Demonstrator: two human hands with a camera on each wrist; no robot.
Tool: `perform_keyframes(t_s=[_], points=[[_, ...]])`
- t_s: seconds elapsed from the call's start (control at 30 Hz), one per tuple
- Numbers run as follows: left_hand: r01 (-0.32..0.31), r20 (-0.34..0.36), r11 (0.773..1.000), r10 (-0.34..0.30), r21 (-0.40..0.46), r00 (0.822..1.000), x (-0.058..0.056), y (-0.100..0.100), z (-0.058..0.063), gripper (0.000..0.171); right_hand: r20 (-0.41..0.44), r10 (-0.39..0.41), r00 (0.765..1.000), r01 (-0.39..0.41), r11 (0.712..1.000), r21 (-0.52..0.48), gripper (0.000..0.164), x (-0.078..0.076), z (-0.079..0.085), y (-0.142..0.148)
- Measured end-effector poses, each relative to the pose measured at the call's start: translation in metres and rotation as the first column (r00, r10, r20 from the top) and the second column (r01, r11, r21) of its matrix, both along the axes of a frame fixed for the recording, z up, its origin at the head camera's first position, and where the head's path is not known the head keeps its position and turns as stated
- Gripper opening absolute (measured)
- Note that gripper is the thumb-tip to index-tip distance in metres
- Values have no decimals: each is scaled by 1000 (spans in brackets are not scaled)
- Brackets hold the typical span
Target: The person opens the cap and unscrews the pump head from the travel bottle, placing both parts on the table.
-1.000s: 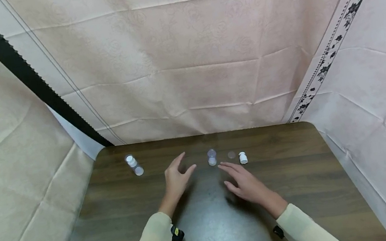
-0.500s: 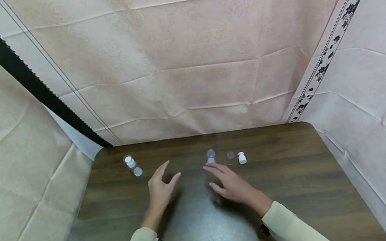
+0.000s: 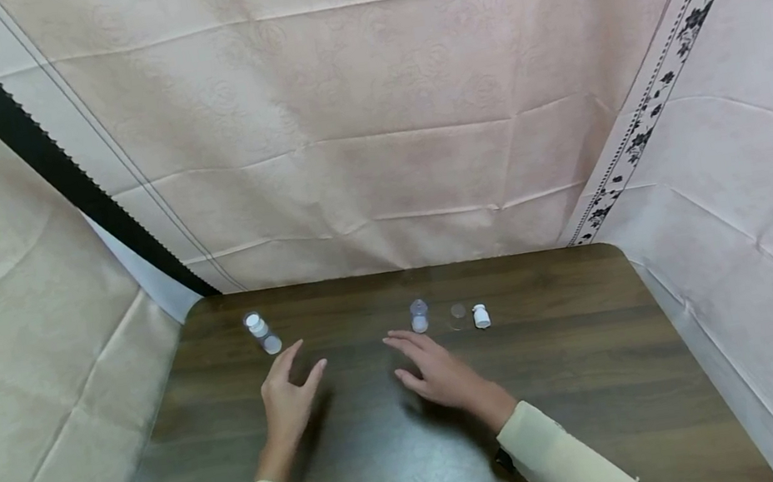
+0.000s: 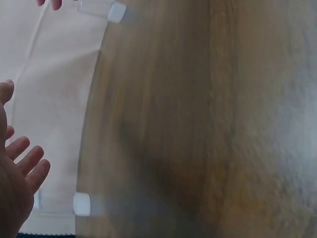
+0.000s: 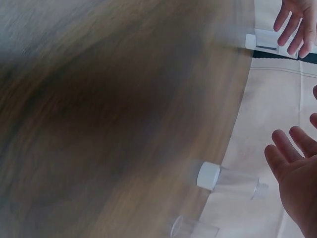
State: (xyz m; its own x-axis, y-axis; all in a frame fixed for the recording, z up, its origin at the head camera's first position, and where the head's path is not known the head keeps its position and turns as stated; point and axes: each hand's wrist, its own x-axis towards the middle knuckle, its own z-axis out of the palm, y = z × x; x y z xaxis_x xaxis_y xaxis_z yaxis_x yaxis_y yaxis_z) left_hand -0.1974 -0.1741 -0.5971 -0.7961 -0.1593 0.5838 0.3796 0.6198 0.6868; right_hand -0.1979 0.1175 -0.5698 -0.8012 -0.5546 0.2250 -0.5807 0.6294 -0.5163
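Note:
My left hand (image 3: 287, 404) hovers over the table with thumb and fingers spread, holding nothing. Just beyond its fingertips stands a clear bottle (image 3: 262, 334) with a white top and a whitish bottom; in the left wrist view its white bottom end (image 4: 82, 204) shows beside the hand. My right hand (image 3: 446, 375) is also in the air, fingers extended and nothing in them. Closest to it is a clear container with a white lower part (image 3: 419, 317), whose narrow neck (image 5: 262, 190) appears in the right wrist view.
Right of the middle container are a fully clear container (image 3: 458, 313), hard to make out, and a small white bottle (image 3: 481, 316). All stand near the far edge of the wooden table (image 3: 392, 468). Cloth (image 3: 366, 109) hangs behind and at both sides.
Both hands have moved left across the table. My left hand has come close to the left bottle. The right hand has passed from near the white bottle to in front of the middle container.

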Motion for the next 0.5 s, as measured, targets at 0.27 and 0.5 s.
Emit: perform_keyframes(t_s=[0.27, 0.5], points=[[-88, -28, 996, 89, 21, 996, -1, -21, -15, 49, 54, -7, 998, 7, 1000, 5, 56, -1, -9, -14], [-178, 10, 982, 178, 60, 984, -8, -38, -23, 49, 81, -21, 996, 24, 999, -42, 56, 1, -14, -24]])
